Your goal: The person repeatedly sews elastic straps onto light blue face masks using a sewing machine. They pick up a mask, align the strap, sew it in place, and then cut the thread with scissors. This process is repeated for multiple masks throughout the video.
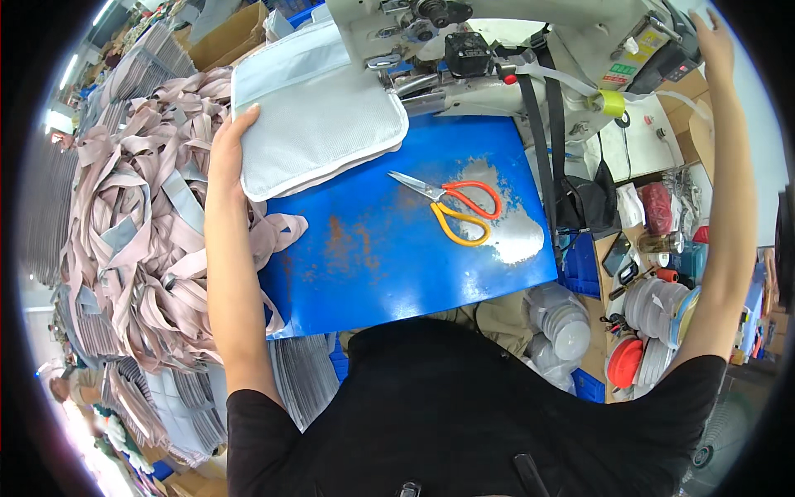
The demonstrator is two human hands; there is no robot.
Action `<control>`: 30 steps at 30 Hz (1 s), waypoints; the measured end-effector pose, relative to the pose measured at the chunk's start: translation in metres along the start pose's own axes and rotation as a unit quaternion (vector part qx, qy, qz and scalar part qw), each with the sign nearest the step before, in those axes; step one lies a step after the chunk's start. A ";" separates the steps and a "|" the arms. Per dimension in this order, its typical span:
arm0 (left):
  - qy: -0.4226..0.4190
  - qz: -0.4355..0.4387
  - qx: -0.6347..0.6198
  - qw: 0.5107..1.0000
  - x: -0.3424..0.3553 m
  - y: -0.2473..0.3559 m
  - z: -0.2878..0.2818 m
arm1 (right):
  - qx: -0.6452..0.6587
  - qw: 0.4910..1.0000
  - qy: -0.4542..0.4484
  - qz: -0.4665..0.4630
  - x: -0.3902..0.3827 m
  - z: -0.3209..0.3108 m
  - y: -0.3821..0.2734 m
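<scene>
My left hand [229, 153] grips the left edge of a light grey fabric panel [319, 124] with rounded corners and a pale bound edge, thumb on top and the other fingers hidden underneath. The panel's far right side lies by the working end of an industrial sewing machine [489, 79]. At the upper right my right hand [715, 43] is raised beside the dark control box [667, 62] on the machine head. Its visible fingers are stretched out and apart, and I see nothing in them. Scissors [437, 192] with one orange and one yellow handle rest on the blue table [373, 290], blades pointing left.
A large tangled heap of pink and grey fabric strips [149, 215] borders the table on the left, with stacked panels [302, 377] below it. Black straps hang by the machine beside a black bag [586, 199]. Thread cones [650, 311] and small tools crowd the right.
</scene>
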State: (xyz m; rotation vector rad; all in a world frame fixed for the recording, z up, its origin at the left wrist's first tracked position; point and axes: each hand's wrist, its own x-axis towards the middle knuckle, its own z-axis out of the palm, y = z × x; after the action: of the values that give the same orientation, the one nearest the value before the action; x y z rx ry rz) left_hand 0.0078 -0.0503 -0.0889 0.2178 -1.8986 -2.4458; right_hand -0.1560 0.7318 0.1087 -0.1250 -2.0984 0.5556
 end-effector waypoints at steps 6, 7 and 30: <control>0.069 0.019 0.078 0.994 -0.035 0.000 0.002 | 0.218 0.937 -0.149 0.227 -0.002 0.042 0.027; 0.083 0.030 0.108 0.990 -0.039 -0.005 -0.005 | 0.292 0.926 -0.102 0.218 -0.026 0.044 0.031; 0.198 0.108 0.157 0.961 -0.107 -0.041 -0.065 | 0.303 0.606 -0.723 0.132 -0.439 0.037 -0.230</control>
State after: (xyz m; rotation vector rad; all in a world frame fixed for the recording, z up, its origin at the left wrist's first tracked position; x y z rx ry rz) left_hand 0.1250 -0.0896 -0.1351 0.4457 -1.9859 -1.7905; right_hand 0.0890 0.3834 -0.1468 0.6607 -3.2100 2.0361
